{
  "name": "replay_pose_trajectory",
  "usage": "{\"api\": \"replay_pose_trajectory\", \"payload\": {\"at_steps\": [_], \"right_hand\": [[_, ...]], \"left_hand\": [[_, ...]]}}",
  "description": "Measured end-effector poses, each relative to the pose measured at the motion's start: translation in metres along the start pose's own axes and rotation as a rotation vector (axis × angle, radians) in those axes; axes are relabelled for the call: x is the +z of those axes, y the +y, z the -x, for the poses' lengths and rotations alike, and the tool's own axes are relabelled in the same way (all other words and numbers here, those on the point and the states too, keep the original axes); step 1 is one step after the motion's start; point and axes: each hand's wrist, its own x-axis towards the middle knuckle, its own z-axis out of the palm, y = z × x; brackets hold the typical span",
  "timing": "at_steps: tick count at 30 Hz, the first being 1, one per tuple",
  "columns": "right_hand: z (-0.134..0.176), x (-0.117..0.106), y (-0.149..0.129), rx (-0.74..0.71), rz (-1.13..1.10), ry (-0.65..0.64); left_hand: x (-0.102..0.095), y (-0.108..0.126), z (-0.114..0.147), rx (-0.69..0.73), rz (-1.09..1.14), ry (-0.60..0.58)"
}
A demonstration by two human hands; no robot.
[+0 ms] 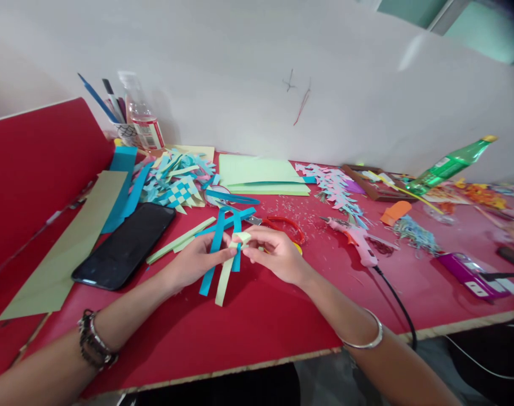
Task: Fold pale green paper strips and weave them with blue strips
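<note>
Both my hands meet over the red table, fingers pinched on paper strips. My left hand [193,260] grips a blue paper strip [213,256] and a pale green paper strip [226,279] that hang toward me. The fingers of my right hand [278,254] pinch the folded upper end of the pale green strip, where it crosses another blue strip. Just behind my hands, loose blue and pale green strips [181,239] lie on the table. Red-handled scissors [288,220] rest behind my right hand, partly hidden by it.
A black phone [125,245] lies to the left, beside long paper sheets [71,242]. A heap of woven paper pieces [176,180] stands behind. To the right are a pink glue gun [358,242] with its cord, a purple power strip [472,276] and a leaning green bottle [451,163].
</note>
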Motion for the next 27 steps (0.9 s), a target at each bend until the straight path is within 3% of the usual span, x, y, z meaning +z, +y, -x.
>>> {"api": "replay_pose_trajectory", "payload": {"at_steps": [4, 14, 27], "right_hand": [[-0.0011, 0.0061, 0.002, 0.046, -0.02, 0.102], [-0.0019, 0.0094, 0.0046, 0.118, -0.124, 0.154], [-0.0023, 0.0098, -0.0008, 0.213, -0.362, 0.035]], "left_hand": [[0.002, 0.0023, -0.0013, 0.006, 0.009, -0.014], [-0.0004, -0.0034, -0.0019, 0.08, -0.096, 0.037], [0.0006, -0.0038, -0.0021, 0.176, -0.259, 0.21]]}}
